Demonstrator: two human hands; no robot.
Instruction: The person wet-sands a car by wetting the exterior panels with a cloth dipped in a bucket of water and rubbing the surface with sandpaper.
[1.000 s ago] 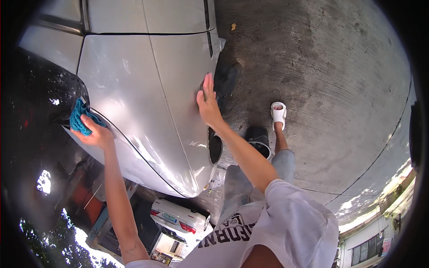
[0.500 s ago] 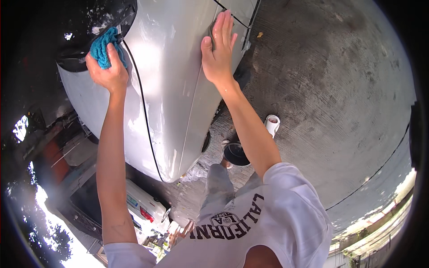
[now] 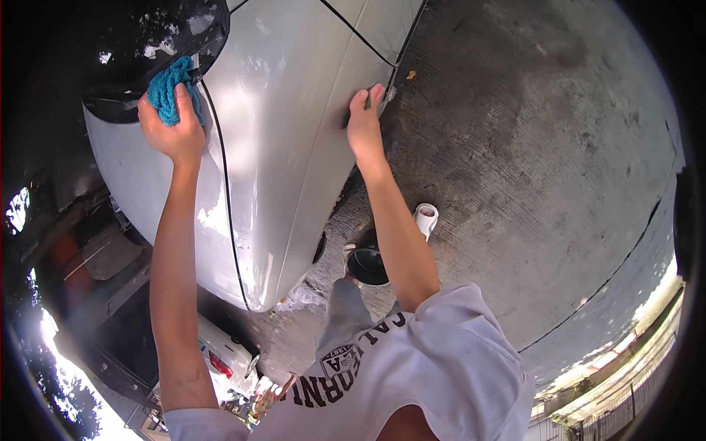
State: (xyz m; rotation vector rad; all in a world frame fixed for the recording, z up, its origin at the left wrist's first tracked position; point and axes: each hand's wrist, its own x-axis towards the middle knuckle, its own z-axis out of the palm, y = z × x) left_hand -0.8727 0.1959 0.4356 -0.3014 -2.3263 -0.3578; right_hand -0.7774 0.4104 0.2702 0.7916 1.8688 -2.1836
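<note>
A bunched blue cloth (image 3: 169,92) is gripped in my left hand (image 3: 173,134), against the lower edge of the dark glass (image 3: 147,29) on a silver car. My right hand (image 3: 365,125) rests on the car's silver body panel (image 3: 265,132) near its outer edge, with nothing visible in it. Its thumb and a finger show apart; the other fingers are partly hidden. A dark seam runs down the bodywork between my two arms.
Below my right arm, a black bucket (image 3: 366,266) stands on the rough concrete (image 3: 529,147) beside my feet in white slip-on shoes (image 3: 426,219). A white car (image 3: 228,356) is parked at the lower left. A leafy tree shows at the left rim.
The view has shifted. Compared with half a second ago, my right hand is lower on the panel, its fingers more bent. My left hand still holds the cloth at the glass edge.
</note>
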